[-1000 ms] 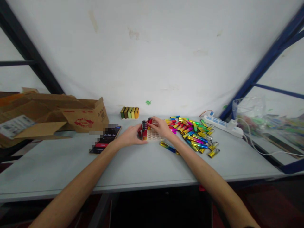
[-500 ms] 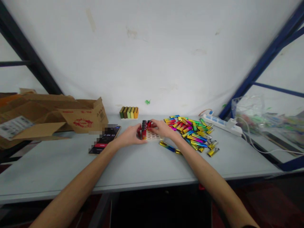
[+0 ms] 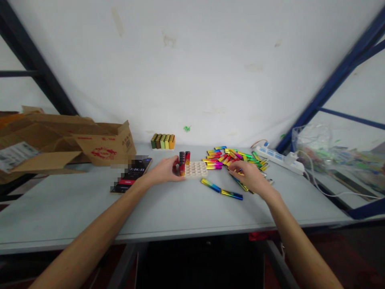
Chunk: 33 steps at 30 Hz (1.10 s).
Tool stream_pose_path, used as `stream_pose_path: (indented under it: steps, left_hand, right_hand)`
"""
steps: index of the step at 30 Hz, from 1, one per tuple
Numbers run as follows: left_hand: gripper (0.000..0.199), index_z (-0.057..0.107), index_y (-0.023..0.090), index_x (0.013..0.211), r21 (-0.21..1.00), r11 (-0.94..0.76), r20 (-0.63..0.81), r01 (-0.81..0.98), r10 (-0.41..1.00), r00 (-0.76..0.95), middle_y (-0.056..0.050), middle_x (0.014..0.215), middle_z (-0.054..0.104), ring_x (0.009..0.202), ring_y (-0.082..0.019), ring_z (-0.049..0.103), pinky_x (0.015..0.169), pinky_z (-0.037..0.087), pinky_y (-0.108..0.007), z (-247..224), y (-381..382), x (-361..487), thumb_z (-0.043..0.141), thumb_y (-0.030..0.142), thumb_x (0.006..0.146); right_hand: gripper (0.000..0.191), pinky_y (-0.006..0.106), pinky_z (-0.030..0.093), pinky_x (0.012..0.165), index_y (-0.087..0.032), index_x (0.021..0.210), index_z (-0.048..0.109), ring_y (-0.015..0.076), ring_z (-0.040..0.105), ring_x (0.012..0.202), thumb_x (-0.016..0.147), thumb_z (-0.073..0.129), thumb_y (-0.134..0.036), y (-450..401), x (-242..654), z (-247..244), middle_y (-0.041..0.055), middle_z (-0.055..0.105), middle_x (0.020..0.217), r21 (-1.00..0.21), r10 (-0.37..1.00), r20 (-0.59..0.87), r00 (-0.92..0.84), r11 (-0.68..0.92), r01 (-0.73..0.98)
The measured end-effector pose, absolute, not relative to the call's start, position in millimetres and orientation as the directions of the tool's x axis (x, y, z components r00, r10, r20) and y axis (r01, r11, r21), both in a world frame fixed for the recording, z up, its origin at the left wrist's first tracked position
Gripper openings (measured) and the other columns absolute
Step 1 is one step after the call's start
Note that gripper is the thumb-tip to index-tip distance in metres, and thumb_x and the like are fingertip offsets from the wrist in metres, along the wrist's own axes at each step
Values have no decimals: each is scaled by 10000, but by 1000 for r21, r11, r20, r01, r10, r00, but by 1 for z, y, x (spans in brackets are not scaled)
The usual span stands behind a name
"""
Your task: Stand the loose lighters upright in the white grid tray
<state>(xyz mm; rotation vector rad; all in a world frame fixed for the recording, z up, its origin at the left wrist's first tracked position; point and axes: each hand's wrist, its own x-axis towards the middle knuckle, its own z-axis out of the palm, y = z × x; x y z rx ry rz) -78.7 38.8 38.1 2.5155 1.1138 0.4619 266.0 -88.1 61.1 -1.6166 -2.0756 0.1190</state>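
A white tray with rows of holes (image 3: 197,169) lies on the table, with several red lighter-like tubes with black tops (image 3: 182,164) upright at its left end. My left hand (image 3: 166,170) is closed around that left end, thumb in front and fingers behind. Over the pile of shiny multicoloured tubes (image 3: 227,156) is my right hand (image 3: 247,175), its fingers curled down at a tube; what they hold is too small to tell. Two blue and gold tubes (image 3: 231,194) lie end to end in front of the pile.
A second tray of green, brown, yellow and orange tubes (image 3: 163,142) stands by the wall. Open cardboard boxes (image 3: 105,146) and a phone (image 3: 132,174) are on the left. To the right are a white power strip (image 3: 279,159), its cable and plastic bags (image 3: 315,138).
My right hand has moved right from the tray to the pile. A red tube now stands uncovered in the tray's back row. My left hand remains at the tray's left end.
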Motion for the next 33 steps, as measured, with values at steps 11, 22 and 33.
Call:
stream_pose_path:
  steps: [11, 22, 33]
  left_hand:
    - [569, 540, 199, 994, 448, -624, 164, 641, 762, 627, -65, 924, 717, 770, -254, 672, 634, 469, -319, 43, 36, -80, 791, 602, 680]
    - [573, 538, 204, 982, 483, -617, 165, 621, 761, 627, -49, 885, 704, 729, -243, 655, 618, 460, -320, 41, 37, -81, 796, 602, 661]
    - [579, 555, 202, 1001, 462, -637, 189, 617, 750, 634, -42, 883, 697, 744, -238, 654, 630, 457, -312, 39, 39, -82, 776, 631, 681]
  right_hand:
    - [228, 456, 497, 1014, -116, 1139, 729, 305, 612, 1120, 941, 656, -203, -32, 251, 27, 178, 654, 1151, -24, 895, 257, -364, 383, 924]
    - [190, 364, 543, 756, -180, 1032, 642, 220, 679, 788, 977, 599, -356, -37, 259, 47, 81, 724, 904, -514, 917, 318, -241, 380, 769]
    - [413, 322, 552, 784, -209, 860, 573, 194, 693, 875, 751, 828, -515, -28, 210, 78, 33, 726, 960, -974, 974, 227, -21, 226, -27]
